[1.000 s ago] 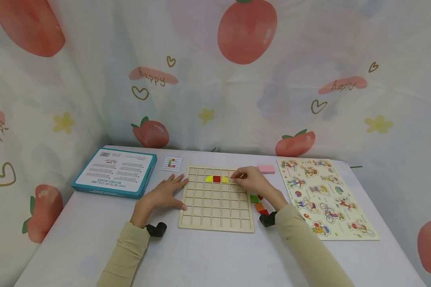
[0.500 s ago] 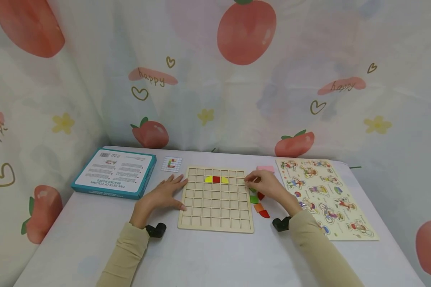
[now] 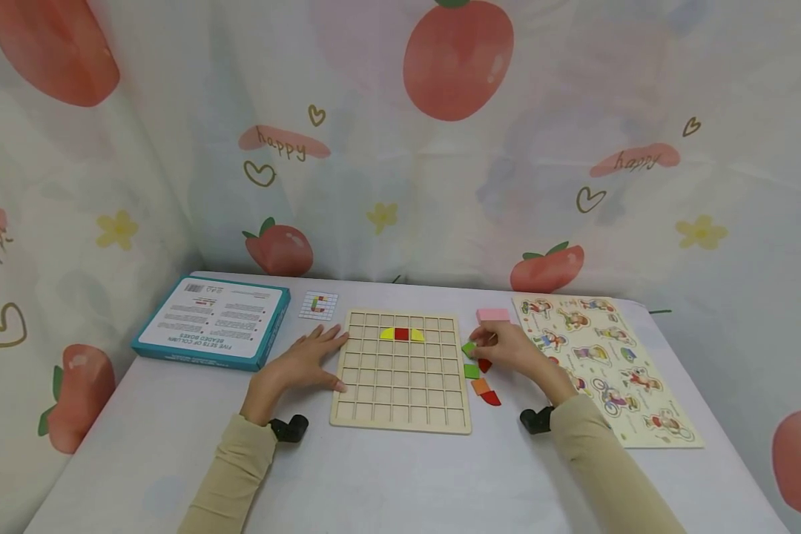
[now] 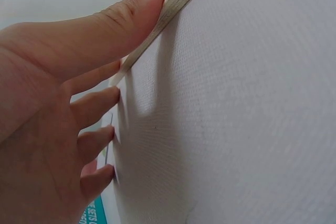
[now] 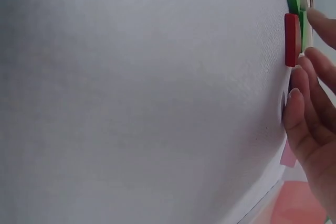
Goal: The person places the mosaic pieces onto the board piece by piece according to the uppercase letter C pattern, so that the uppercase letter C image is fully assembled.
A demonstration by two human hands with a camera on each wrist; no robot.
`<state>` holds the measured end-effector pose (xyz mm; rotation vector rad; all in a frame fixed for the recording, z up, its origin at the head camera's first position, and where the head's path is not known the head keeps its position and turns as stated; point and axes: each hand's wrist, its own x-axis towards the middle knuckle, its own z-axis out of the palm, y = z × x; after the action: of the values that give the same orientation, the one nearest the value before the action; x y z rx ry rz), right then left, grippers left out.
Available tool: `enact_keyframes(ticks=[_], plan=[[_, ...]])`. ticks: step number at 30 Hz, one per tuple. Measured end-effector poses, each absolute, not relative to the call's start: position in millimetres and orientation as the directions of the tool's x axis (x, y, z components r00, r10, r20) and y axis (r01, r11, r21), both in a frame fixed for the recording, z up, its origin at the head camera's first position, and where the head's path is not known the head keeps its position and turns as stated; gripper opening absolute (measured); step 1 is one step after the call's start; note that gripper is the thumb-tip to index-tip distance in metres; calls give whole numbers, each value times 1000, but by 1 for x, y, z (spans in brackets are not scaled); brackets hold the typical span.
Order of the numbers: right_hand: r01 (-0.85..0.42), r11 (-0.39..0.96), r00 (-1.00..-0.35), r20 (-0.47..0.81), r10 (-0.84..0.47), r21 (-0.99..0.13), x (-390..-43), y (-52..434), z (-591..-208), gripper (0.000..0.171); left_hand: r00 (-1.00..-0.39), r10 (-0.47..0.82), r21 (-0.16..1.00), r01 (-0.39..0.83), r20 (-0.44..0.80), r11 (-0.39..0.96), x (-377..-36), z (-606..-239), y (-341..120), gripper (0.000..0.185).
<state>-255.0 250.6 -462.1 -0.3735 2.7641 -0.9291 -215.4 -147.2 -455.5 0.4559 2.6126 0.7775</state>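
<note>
A pale wooden grid board (image 3: 400, 400) lies mid-table. In one of its upper rows, a red square (image 3: 402, 334) sits between two yellow quarter-round pieces (image 3: 387, 334). My left hand (image 3: 303, 365) rests at the board's left side with fingers spread; in the left wrist view its thumb (image 4: 126, 19) touches the board's edge. Just off the right edge, my right hand (image 3: 510, 348) has its thumb and fingertips at a green piece (image 3: 468, 348), thumb and forefinger apart in the right wrist view. Below the fingers lies a red piece (image 3: 484, 365), standing out clearly as a block (image 5: 291, 40) from the right wrist.
Below them lie a green square (image 3: 472, 371), an orange piece (image 3: 480, 386) and a red quarter-round (image 3: 490, 398). A pink block (image 3: 493, 315) is behind the right hand. A picture puzzle board (image 3: 607, 371) is right; a pattern card (image 3: 319, 305) and blue box (image 3: 210, 322) are left.
My right hand has moved from the board's upper right, beside the yellow piece, rightward and down to the loose green piece. The left hand has stayed at the board's edge.
</note>
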Motion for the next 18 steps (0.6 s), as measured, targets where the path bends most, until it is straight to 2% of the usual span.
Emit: enact_keyframes(ticks=[18], plan=[[-163,747,-949,-104,-297,-645,-256,248,-459,18,-874,413,582,203,-254,788,-216,-456,-148,98]])
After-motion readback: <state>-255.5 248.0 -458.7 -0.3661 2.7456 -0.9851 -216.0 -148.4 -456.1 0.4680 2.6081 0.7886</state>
